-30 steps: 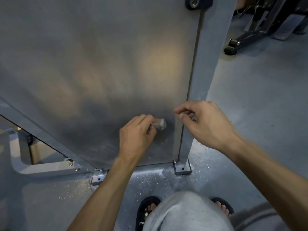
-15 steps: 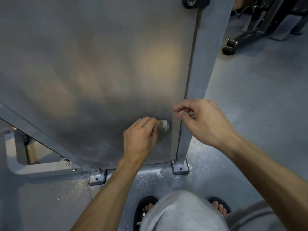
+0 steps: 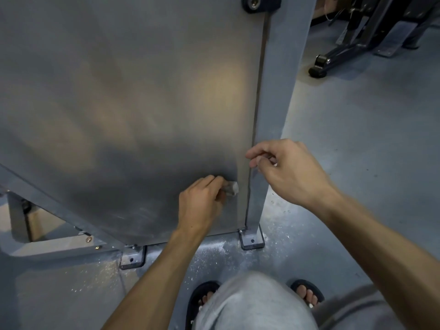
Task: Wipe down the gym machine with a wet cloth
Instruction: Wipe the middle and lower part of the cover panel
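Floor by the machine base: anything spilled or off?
Yes. Pale specks or grit lie scattered on the grey floor round the two bracket feet; what they are I cannot tell. The metal panel shows scuffs low down beside the left hand, which holds a small wadded cloth.

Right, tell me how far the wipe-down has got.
Done: cannot tell; the grey metal panel looks streaky. In hand: the left hand presses a small wadded grey cloth low by the grey upright post. Left: pale specks on the floor. The right hand holds nothing visible.

Grey speckled floor (image 3: pixel 357 144); dark equipment (image 3: pixel 371 27) behind.
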Demonstrator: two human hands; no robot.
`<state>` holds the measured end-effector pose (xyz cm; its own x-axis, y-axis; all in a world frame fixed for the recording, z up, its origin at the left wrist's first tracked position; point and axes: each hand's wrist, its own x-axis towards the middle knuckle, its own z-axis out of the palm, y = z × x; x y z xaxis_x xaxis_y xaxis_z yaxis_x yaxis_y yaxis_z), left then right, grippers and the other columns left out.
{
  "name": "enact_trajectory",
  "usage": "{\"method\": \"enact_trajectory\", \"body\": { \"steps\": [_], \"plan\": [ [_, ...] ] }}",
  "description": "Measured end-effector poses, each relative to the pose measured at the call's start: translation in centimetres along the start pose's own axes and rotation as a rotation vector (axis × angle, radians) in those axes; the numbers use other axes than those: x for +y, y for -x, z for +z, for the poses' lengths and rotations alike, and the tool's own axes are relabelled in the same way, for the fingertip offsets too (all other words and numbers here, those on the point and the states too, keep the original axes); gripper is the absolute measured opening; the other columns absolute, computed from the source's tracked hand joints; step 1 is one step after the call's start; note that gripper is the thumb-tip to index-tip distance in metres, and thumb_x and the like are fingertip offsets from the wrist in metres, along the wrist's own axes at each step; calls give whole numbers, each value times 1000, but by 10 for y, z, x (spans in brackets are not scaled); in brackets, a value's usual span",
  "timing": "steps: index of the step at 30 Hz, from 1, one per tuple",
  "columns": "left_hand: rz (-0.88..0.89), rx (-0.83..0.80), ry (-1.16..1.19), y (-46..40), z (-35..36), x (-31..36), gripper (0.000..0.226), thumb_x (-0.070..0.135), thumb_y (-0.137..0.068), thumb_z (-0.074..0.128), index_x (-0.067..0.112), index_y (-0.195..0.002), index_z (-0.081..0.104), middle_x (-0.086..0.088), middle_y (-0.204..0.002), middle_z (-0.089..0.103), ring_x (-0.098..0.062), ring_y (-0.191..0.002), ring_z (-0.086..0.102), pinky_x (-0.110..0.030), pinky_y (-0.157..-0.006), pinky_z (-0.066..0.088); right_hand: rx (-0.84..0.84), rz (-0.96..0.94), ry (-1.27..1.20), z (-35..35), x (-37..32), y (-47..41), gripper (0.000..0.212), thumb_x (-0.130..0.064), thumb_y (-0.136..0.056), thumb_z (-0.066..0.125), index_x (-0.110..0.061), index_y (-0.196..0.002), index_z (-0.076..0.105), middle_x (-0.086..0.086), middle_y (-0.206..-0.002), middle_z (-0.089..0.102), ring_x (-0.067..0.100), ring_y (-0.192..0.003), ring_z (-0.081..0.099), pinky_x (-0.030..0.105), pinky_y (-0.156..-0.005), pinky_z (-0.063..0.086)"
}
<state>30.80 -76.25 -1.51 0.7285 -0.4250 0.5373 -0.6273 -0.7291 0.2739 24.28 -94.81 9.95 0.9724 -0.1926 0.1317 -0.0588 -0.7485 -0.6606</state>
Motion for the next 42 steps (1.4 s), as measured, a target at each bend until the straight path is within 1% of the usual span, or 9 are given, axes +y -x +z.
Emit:
{"method": "enact_trajectory", "body": {
  "steps": [7,15,18,23,26,32,35,38,42],
  "plan": [
    [97,293,67,-42,-39,30,16,7,-80,73,21,-88,71,4,-84,68,-21,-76,63,-34,-63,50,41,27,-49,-8,5,-1,31,-11,-96,52,-25,-107,76,-14,-89,76,5,-85,70,33,-88,58],
    [37,-21,11,-1,17,12,20,9,-70,78,21,-83,70,5,-76,63,-22,-68,65,-32,-42,50,24,50,-76,-6,7,1,30,-13,-95,51,-26,-106,76,-11,-87,76,8,-81,72,36,-84,59],
    [69,82,13,-19,-3,22,8,18,-78,62,22,-80,68,4,-76,63,-24,-68,66,-32,-44,48,17,40,-72,-5,6,2,28,-14,-95,53,-26,-107,76,-8,-86,76,8,-81,72,34,-82,59],
    [108,327,63,-53,-38,41,15,8,-78,72,21,-86,72,3,-82,68,-22,-74,64,-35,-58,50,48,36,-106,-9,4,2,28,-11,-93,54,-29,-98,74,-10,-80,75,10,-75,70,38,-77,60],
    [142,279,57,-40,-21,36,14,10,-82,68,24,-85,70,4,-83,67,-21,-78,63,-35,-60,51,81,66,-112,-14,5,1,29,-9,-90,53,-27,-95,75,-11,-81,75,8,-79,70,37,-81,59],
    [90,-5,46,-6,17,22,14,13,-77,69,26,-81,68,6,-77,62,-19,-69,64,-35,-43,50,73,79,-107,-15,7,4,30,-9,-92,53,-26,-101,76,-13,-83,76,5,-79,71,36,-82,59],
    [101,82,43,-30,-6,32,13,20,-83,58,24,-84,70,5,-82,66,-22,-74,67,-37,-51,52,67,75,-118,-13,7,3,29,-10,-89,53,-26,-97,75,-11,-82,75,9,-79,71,38,-82,59],
    [119,201,63,-57,-33,45,16,16,-85,62,26,-90,74,6,-86,69,-22,-77,66,-39,-60,53,80,65,-131,-11,6,2,29,-9,-88,52,-28,-93,74,-9,-80,74,11,-78,70,39,-78,59],
    [174,212,65,-47,-22,44,16,10,-83,67,25,-87,72,6,-85,67,-19,-78,65,-36,-58,51,85,70,-139,-14,6,3,27,-9,-89,54,-27,-92,74,-8,-81,75,11,-77,71,39,-78,59]
  ]
}}
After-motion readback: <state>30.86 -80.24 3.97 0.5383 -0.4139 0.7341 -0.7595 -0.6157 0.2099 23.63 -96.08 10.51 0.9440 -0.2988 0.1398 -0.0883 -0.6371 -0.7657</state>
